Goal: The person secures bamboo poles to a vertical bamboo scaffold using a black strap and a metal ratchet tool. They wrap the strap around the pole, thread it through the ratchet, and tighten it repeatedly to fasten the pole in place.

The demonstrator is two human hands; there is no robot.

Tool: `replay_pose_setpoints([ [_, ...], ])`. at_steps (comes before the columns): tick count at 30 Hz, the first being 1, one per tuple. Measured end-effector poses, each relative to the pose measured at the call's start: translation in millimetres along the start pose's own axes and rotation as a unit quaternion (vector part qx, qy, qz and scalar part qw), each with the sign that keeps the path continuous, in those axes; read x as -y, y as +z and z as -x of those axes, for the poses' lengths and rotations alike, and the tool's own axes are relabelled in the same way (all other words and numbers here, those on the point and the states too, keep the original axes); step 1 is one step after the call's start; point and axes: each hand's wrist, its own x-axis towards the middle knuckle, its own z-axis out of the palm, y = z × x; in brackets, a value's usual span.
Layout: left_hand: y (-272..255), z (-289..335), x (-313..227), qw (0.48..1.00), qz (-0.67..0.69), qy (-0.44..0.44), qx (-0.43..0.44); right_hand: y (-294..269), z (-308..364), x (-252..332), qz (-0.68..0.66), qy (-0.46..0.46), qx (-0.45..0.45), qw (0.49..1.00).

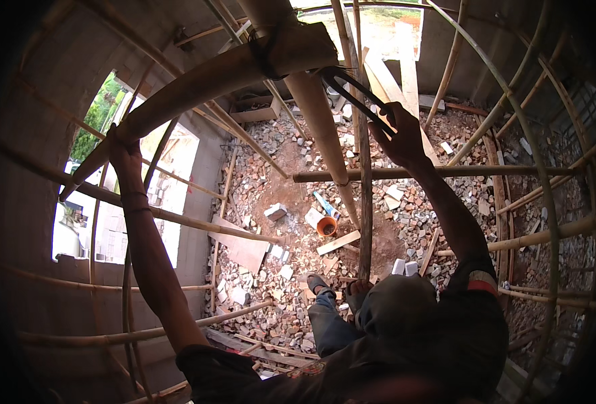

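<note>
A thick bamboo pole (pixel 197 94) slants across the upper left, its cut end near the top middle. My left hand (pixel 124 149) is wrapped around its lower part from below. Near the cut end, dark wire (pixel 263 57) binds it to a second thick bamboo pole (pixel 317 124) that runs downward. My right hand (pixel 400 138) is closed on the handles of dark long-handled pincers (pixel 368 113), which are spread apart. The jaws meet the poles just under the cut end. What exactly they grip there is too dark to make out.
Bamboo scaffold poles (pixel 432 173) cross on all sides. My sandaled foot (pixel 318 283) is beside a dark upright pole (pixel 365 202). Far below, broken brick rubble (pixel 271 145) covers the ground, with an orange bucket (pixel 326 226) and planks (pixel 339 242). Grey walls (pixel 200 269) have bright openings.
</note>
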Motion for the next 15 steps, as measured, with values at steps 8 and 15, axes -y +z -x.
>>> replay_pose_setpoints([
  [8,0.1,-3.2,-3.3,1.000,-0.025,-0.019,-0.003,-24.2,22.3,40.3,-0.097,0.144,0.105,0.979],
  [15,-0.7,2.9,-9.5,0.998,-0.070,-0.009,0.004,-29.9,-20.9,10.4,-0.119,-0.028,0.260,0.958],
])
